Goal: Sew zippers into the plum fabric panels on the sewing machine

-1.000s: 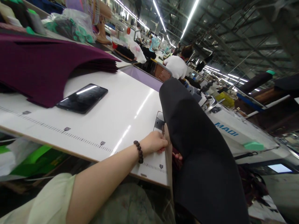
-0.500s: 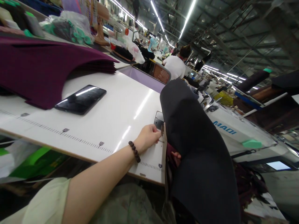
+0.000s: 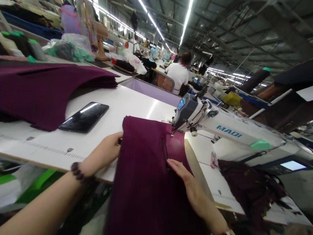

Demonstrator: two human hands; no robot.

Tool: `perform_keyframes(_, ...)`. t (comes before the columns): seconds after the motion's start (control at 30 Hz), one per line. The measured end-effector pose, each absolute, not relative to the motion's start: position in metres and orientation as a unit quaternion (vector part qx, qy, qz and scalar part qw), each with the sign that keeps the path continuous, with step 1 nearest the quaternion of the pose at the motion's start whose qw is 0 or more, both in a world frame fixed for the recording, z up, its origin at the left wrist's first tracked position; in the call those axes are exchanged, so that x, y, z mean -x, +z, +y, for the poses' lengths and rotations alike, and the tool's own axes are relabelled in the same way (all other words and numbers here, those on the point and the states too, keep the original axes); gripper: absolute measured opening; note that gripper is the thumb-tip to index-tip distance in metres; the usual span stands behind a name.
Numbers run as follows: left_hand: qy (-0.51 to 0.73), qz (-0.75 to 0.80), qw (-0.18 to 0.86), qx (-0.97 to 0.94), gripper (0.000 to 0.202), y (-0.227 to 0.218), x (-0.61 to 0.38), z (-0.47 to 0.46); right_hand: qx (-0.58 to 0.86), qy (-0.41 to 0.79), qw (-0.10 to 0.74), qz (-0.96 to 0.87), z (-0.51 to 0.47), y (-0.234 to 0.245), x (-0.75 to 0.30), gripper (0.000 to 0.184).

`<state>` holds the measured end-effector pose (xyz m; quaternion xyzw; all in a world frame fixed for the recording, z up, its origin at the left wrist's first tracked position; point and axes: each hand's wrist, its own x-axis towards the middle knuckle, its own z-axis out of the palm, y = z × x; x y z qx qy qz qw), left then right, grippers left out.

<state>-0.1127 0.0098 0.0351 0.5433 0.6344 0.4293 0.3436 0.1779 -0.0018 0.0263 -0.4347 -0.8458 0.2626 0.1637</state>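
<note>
In the left hand (image 3: 105, 151), the grip is curled against the left edge of a maroon cloth panel (image 3: 144, 179); its fingertips are hidden by the fabric, so whether the edge is pinched cannot be told. The right hand (image 3: 189, 184) is laid palm down on the same panel, its fingers extended and nothing clasped, with the fingertips placed at the lower end of a narrow dark strip (image 3: 164, 150).

The panel is smooth, deep in colour and slightly uneven along its top edge. It is spread across the front of the white desk (image 3: 132, 94) and draped toward the viewer, its upper right part lying under the head of a sewing machine (image 3: 227, 130). A pale layer (image 3: 195, 160) is exposed beside its right edge. On the left, a black phone (image 3: 85, 117) is seen beside a stack of maroon pieces (image 3: 36, 94).
</note>
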Motion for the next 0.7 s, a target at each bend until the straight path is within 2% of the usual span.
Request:
perform_keyframes(0.13,0.449,0.706,0.362,-0.411,0.041,0.031,0.150,-0.016,0.475,0.185,0.073,-0.857,-0.005,0.019,-0.166,0.044)
perform_keyframes(0.23,0.440,0.735,0.350,-0.379,0.049,0.032,0.156,-0.032,0.498,0.115,0.024,-0.859,-0.002,0.011,-0.160,0.048)
perform_keyframes(0.4,0.410,0.720,0.352,-0.435,0.046,0.025,0.149,-0.045,0.573,0.046,-0.003,-0.819,0.018,0.006,-0.162,0.047)
perform_keyframes(0.7,0.370,0.666,0.418,-0.495,0.042,0.023,0.121,-0.048,0.614,0.020,-0.058,-0.787,0.022,0.012,-0.151,0.048)
